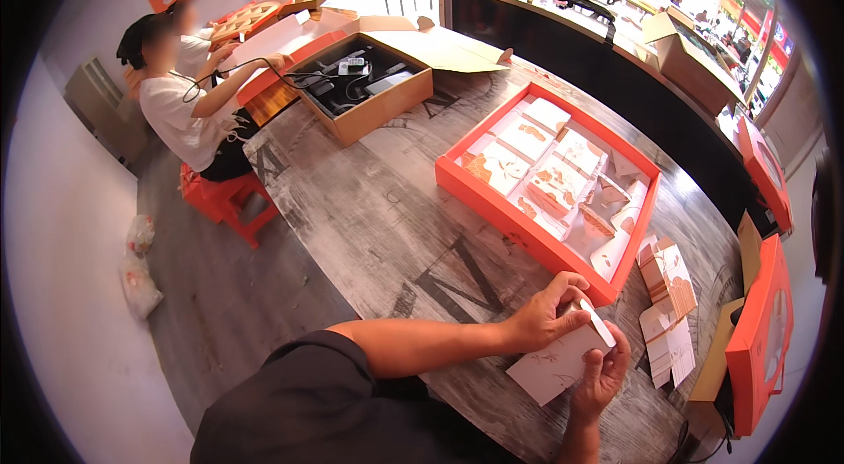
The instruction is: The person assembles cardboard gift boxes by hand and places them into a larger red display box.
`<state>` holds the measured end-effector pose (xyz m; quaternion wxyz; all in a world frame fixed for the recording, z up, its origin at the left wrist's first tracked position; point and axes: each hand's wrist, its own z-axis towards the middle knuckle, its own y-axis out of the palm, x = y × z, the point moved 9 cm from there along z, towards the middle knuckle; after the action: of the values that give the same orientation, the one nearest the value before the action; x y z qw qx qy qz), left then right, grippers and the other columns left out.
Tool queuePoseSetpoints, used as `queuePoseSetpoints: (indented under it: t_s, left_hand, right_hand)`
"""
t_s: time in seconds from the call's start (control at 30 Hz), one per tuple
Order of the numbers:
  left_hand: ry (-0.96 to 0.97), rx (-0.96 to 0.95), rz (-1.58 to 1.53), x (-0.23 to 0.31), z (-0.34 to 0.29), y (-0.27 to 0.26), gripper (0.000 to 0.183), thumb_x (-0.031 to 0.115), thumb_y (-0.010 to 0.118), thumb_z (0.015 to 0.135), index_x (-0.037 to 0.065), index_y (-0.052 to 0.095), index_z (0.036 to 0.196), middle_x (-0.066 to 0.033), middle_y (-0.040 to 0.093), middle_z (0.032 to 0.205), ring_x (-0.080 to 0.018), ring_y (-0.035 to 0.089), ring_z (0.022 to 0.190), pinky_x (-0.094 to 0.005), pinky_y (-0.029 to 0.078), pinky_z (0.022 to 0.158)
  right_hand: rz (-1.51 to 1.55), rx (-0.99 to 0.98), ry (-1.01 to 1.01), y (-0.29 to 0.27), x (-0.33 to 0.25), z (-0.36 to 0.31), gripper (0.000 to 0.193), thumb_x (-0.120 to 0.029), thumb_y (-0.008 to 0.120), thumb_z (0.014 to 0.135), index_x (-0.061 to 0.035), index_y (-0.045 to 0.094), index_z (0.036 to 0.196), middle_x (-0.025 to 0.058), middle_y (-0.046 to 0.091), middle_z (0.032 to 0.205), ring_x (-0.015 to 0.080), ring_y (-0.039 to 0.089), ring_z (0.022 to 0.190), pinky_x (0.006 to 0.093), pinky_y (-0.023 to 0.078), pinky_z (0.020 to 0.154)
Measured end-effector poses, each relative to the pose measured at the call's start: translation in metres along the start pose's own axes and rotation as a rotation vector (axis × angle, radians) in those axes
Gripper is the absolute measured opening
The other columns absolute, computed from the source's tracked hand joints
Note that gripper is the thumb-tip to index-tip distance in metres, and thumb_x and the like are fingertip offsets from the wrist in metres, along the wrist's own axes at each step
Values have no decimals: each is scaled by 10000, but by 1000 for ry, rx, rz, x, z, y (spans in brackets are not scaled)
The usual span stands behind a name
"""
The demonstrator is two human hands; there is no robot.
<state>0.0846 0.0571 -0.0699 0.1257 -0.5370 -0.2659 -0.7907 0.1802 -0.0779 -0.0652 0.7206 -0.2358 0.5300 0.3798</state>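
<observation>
On the table, red tray of printed boxes, left hand and right hand gripping white carton

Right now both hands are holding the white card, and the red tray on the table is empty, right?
Not quite: the red tray isn't empty. The head view shows white patterned pieces inside it. The left hand and right hand do hold the white card.
</observation>
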Motion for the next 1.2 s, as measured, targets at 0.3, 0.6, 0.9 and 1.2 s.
queuePoseSetpoints:
  t_s: [0.3, 0.6, 0.9, 1.2]
  left_hand:
    - [8, 26, 202, 7, -4, 2, 325, 263, 574, 1046, 55, 528, 1292, -67, 582, 1190, -139, 556, 1102, -307, 456, 964]
    - [65, -21, 264, 16, -7, 7, 396, 232, 666, 985, 62, 496, 1299, -68, 594, 1119, -119, 569, 999, -298, 477, 901]
    - [71, -60, 215, 20, -10, 11, 473, 263, 691, 975, 46, 484, 1341, -87, 607, 1228, -144, 597, 1100, -302, 479, 951]
    - [234, -43, 384, 42, -12, 12, 552, 355, 718, 951, 51, 506, 1359, -126, 642, 1199, -221, 668, 1034, -337, 521, 880]
  right_hand:
    - [-35, 0, -37, 1, 0, 0, 434, -314, 663, 1000, -34, 518, 1298, 127, 485, 1399, 198, 521, 1211, 330, 422, 1034]
    - [-35, 14, 7, 3, -14, 4, 240, -273, 606, 1016, -60, 524, 1093, 142, 548, 1257, 197, 529, 1138, 341, 421, 1003]
    - [3, 29, -16, 1, -19, 1, 127, -159, 589, 990, -62, 512, 1022, 134, 577, 1171, 175, 536, 1058, 336, 429, 964]
    - [-64, 39, -72, -2, -24, -1, 98, -110, 565, 985, -56, 483, 986, 155, 582, 1163, 198, 569, 1053, 341, 475, 919]
